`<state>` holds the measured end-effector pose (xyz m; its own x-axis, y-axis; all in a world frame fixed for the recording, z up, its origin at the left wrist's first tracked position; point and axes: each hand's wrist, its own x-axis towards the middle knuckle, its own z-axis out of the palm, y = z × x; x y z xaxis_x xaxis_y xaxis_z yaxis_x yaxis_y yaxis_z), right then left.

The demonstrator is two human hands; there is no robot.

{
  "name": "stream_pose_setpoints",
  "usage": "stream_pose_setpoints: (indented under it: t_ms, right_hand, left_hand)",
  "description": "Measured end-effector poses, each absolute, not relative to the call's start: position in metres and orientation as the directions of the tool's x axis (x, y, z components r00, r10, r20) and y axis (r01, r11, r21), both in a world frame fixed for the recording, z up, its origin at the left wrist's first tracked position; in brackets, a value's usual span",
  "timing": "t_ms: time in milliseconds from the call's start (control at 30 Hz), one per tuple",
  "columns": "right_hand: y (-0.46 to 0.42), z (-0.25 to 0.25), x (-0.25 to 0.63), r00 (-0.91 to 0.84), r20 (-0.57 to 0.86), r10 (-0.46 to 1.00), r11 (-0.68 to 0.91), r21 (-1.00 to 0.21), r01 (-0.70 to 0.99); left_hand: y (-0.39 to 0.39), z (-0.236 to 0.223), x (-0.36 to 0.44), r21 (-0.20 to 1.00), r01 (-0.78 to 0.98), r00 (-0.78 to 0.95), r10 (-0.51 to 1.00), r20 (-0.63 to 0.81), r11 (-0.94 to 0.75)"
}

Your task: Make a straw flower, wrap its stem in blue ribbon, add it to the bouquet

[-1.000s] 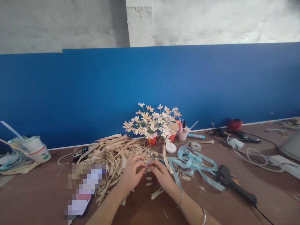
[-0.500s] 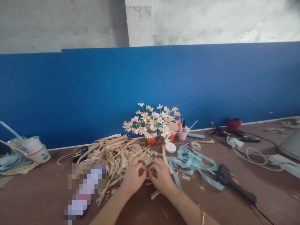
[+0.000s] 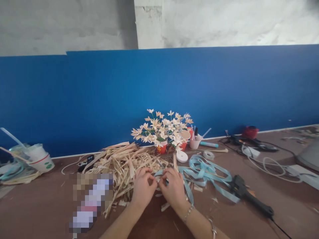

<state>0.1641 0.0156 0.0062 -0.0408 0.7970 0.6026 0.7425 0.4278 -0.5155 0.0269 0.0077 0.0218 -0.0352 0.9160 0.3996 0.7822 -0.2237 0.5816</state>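
Observation:
My left hand (image 3: 144, 187) and my right hand (image 3: 173, 187) are close together over the table, each with thumb and forefinger pinched. A piece of light blue ribbon (image 3: 158, 173) shows between the fingertips, and both hands appear to grip it. Fingers hide most of that piece. Beyond my right hand, more of the blue ribbon lies in a loose tangle (image 3: 208, 172). Beside and behind my left hand spreads a heap of dry, straw-coloured husk strips (image 3: 122, 162).
Pale flowers (image 3: 161, 127) stand in red pots at the back. Near them are a white spool (image 3: 181, 156), a tape roll (image 3: 208, 155) and a cup of pens (image 3: 194, 142). A black glue gun (image 3: 251, 196) and cables (image 3: 270, 167) lie right. A blurred-out object (image 3: 89, 205) is left.
My hands have drawn slightly apart, and a bit more blue shows between the fingers. The view has shifted a little; the other things stay in place.

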Motion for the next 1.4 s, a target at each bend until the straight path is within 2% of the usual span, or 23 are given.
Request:
stream_pose_setpoints:
  t_ms: [100,233,400,567,800,900,1067,1233,1400]
  right_hand:
    - [0.020,0.005,0.170,-0.032,0.599,0.800,0.432,-0.539,0.723]
    - [0.026,0.003,0.173,-0.107,0.590,0.800,0.513,-0.581,0.632]
    - [0.025,0.002,0.172,-0.170,0.609,0.775,0.576,-0.570,0.587]
    - [0.018,0.004,0.166,-0.184,0.623,0.760,0.585,-0.534,0.610]
    - [0.020,-0.002,0.165,-0.099,0.602,0.793,0.481,-0.517,0.708]
    - [0.025,-0.005,0.170,-0.107,0.536,0.837,0.424,-0.512,0.747]
    - [0.028,-0.008,0.175,-0.233,0.419,0.878,0.421,-0.441,0.792]
    - [0.026,-0.006,0.176,-0.286,0.367,0.885,0.425,-0.389,0.817]
    - [0.024,-0.001,0.176,-0.274,0.370,0.887,0.426,-0.431,0.796]
  left_hand:
    - [0.010,0.022,0.024,0.584,0.784,-0.040,0.921,0.389,-0.213]
    - [0.012,0.021,0.022,0.578,0.775,0.006,0.918,0.397,-0.255]
    - [0.010,0.020,0.025,0.570,0.770,0.046,0.915,0.400,-0.287]
    - [0.007,0.019,0.029,0.539,0.812,-0.005,0.920,0.392,-0.226]
    - [0.007,0.015,0.026,0.458,0.880,-0.052,0.932,0.360,-0.127]
    - [0.009,0.014,0.022,0.429,0.880,0.056,0.943,0.328,-0.202]
    - [0.009,0.009,0.021,0.400,0.845,0.286,0.932,0.222,-0.354]
    - [0.008,0.004,0.020,0.396,0.840,0.327,0.928,0.178,-0.372]
    - [0.010,0.002,0.017,0.416,0.822,0.347,0.921,0.179,-0.390]
